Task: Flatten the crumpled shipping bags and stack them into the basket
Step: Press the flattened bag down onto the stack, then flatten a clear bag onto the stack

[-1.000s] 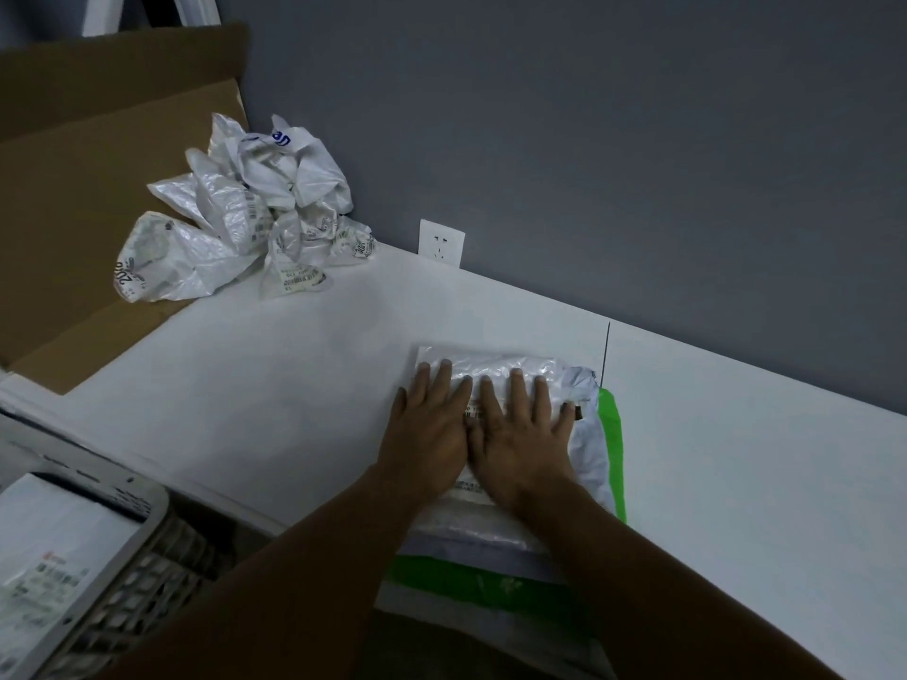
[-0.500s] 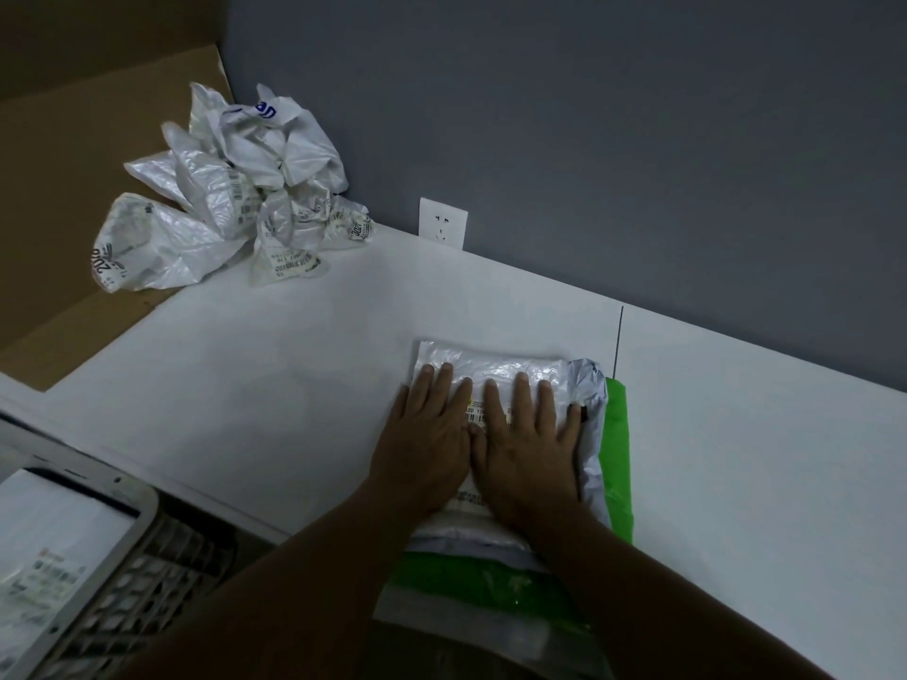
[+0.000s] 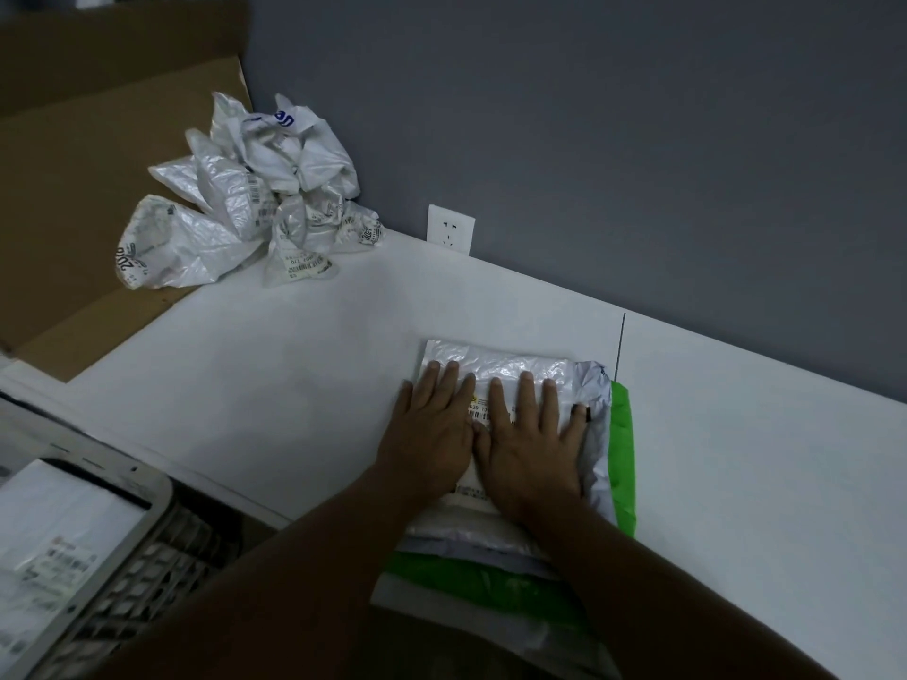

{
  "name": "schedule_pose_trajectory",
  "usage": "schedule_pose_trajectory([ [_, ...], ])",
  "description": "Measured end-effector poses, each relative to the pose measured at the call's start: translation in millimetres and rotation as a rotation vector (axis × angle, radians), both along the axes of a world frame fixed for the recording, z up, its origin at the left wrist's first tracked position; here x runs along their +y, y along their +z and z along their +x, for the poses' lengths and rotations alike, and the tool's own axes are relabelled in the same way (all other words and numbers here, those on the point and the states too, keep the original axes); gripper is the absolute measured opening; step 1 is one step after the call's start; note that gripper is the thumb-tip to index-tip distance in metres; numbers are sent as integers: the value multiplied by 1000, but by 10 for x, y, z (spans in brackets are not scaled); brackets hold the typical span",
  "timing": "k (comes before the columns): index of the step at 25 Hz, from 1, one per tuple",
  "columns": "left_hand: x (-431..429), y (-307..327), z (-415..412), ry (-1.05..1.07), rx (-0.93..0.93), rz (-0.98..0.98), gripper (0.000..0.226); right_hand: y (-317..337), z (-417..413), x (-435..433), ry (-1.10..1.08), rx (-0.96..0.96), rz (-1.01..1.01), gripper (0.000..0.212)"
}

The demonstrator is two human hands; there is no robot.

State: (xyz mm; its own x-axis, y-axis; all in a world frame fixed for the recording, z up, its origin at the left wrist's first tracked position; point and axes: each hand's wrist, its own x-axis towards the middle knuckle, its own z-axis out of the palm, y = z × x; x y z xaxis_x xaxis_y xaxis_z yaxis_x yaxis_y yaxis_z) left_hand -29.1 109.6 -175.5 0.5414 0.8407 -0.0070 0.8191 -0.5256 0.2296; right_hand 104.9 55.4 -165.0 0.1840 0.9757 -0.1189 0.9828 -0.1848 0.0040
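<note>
A white shipping bag (image 3: 495, 363) lies flat on the white table (image 3: 275, 365), on top of a green bag (image 3: 622, 454) whose edge sticks out to the right and front. My left hand (image 3: 429, 429) and my right hand (image 3: 527, 434) press down on the white bag side by side, fingers straight and spread. A heap of crumpled white bags (image 3: 255, 198) sits at the far left against the wall. The white plastic basket (image 3: 122, 571) is at the lower left, with a flattened bag bearing a label (image 3: 54, 537) inside.
Brown cardboard (image 3: 88, 154) leans behind and under the crumpled heap at the left. A white wall socket (image 3: 450, 229) sits on the grey wall just above the table. A thin seam (image 3: 621, 338) splits the tabletop to the right of the hands.
Both hands stay flat on the white bag, sliding slightly apart across it. The camera has shifted a little, so the heap and basket sit differently in view.
</note>
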Motion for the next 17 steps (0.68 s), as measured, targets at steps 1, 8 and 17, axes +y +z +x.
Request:
schedule_pose_trajectory([
  [1,-6,60,-3,13,-23,-2,68,43,13,-11,5,-2,-5,75],
  [8,78,457,-445,214,-369,-36,55,690,-137,10,5,-19,-108,71],
  [17,432,1039,-1575,675,-722,-35,55,1080,-1557,856,146,144,-33,65],
])
